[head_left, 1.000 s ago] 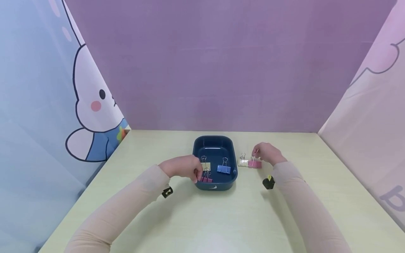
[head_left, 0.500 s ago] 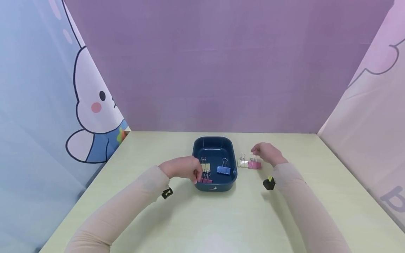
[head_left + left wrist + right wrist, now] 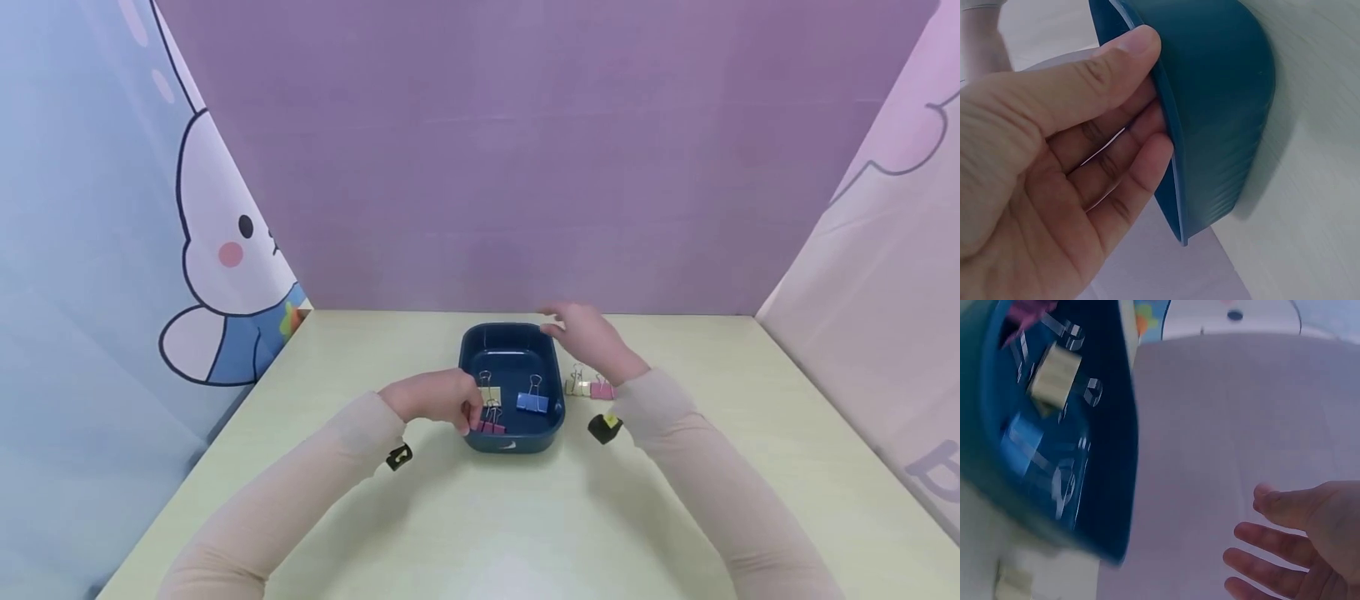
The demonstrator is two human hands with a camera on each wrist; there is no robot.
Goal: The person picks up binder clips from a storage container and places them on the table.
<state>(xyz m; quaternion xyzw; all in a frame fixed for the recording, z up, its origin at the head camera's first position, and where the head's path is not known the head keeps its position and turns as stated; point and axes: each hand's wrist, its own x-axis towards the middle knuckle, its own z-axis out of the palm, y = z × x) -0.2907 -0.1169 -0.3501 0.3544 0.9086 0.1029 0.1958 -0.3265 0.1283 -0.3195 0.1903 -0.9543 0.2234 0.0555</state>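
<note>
the blue tray [image 3: 517, 445] sits on the table [image 3: 510, 533], slightly below the middle of the head frame. three binder clips lie inside it: a yellow clip [image 3: 491, 397] at the left, a magenta clip [image 3: 492, 427] at the lower left near the front wall, and a blue clip [image 3: 532, 403] at the right. the left hand [image 3: 438, 397] pinches the tray's left rim, thumb on the outer face and fingers over the inner side, as the left wrist view shows. the right hand [image 3: 588, 337] is at the tray's upper right corner in the head frame; in the right wrist view its fingers are spread, well apart from the tray. right of the tray, a pale yellow clip [image 3: 577, 388] and a pink clip [image 3: 602, 391] stand side by side on the table. a purple backdrop [image 3: 480, 167] fills the upper middle; a panel with a white cartoon figure [image 3: 225, 217] occupies the left.
</note>
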